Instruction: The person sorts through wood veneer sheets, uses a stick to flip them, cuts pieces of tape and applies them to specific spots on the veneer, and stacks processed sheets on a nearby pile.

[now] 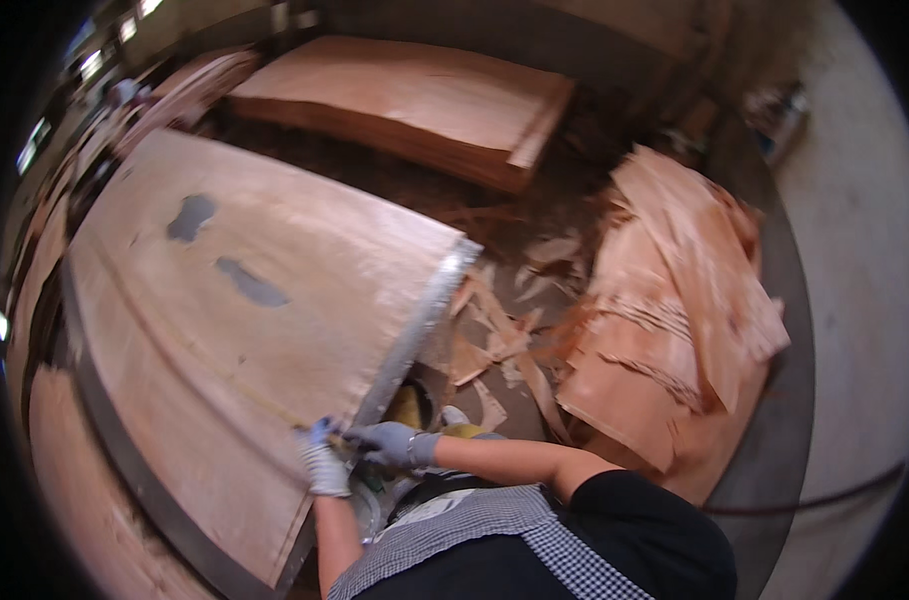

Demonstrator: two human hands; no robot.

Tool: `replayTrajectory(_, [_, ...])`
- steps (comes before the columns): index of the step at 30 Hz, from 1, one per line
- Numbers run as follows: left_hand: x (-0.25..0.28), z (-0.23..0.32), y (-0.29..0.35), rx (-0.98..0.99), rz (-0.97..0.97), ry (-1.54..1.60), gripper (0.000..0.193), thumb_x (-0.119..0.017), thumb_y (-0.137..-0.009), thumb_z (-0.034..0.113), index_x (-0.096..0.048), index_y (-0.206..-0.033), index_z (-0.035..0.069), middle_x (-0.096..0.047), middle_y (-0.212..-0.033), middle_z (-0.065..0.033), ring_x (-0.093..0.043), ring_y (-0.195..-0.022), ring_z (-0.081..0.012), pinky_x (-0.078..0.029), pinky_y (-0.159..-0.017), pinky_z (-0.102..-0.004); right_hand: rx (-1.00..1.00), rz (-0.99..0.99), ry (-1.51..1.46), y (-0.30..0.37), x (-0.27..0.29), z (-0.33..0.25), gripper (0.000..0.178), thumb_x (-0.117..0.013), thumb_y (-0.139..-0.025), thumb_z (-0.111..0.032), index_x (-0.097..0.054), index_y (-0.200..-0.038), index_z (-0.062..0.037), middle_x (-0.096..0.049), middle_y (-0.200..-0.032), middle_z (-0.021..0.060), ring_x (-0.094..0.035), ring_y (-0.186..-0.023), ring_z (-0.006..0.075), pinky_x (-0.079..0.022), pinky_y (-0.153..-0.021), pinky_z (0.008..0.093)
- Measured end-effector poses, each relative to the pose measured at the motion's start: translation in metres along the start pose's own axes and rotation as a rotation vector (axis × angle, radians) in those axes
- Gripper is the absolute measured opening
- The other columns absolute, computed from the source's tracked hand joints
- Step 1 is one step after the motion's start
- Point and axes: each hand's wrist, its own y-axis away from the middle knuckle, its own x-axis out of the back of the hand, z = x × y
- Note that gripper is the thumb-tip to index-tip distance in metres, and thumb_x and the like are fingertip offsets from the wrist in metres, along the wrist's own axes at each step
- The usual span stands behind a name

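The left hand (324, 460) and right hand (386, 443), both gloved, meet at lower centre over the corner of a pale wood sheet (319, 270) — blur hides whether their fingers pinch anything; I cannot tell. A silvery edge strip (414, 325) borders the sheet, which fills the left; beyond lies a gap strewn with torn veneer scraps (489, 345), then a ragged, reddish veneer pile (674, 310) at right. The sheet is smooth, with 2 irregular grey patches (251, 282).

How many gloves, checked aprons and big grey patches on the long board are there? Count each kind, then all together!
Gloves, left and right: 2
Checked apron: 1
Big grey patches on the long board: 2
Total: 5
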Motion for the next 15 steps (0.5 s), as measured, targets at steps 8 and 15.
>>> replayTrajectory(8, [0.121, 0.046, -0.064, -0.746, 0.468, -1.308, 0.056, -0.056, -0.080, 0.011, -0.035, -0.132, -0.001, -0.035, -0.135, -0.0212, -0.038, -0.122, -0.0338, -0.030, -0.103, -0.0384, -0.565, 0.316, 0.135, 0.140, 0.074, 0.102, 0.033, -0.055, -0.083, -0.028, -0.058, -0.107, -0.0049, -0.063, -0.096, 0.0166, -0.061, -0.089, 0.0300, -0.047, -0.081, 0.0359])
replayTrajectory(15, [-0.092, -0.031, -0.042, -0.964, -0.203, -1.860, 0.061, -0.057, -0.076, 0.012, -0.036, -0.132, 0.000, -0.034, -0.137, -0.0209, -0.031, -0.127, -0.0336, -0.019, -0.107, -0.0469, -0.978, 0.603, -0.145, 0.210, 0.176, 0.163, 0.031, -0.055, -0.081, -0.030, -0.061, -0.091, -0.0017, -0.064, -0.075, 0.0145, -0.063, -0.061, 0.0252, -0.051, -0.062, 0.0349])
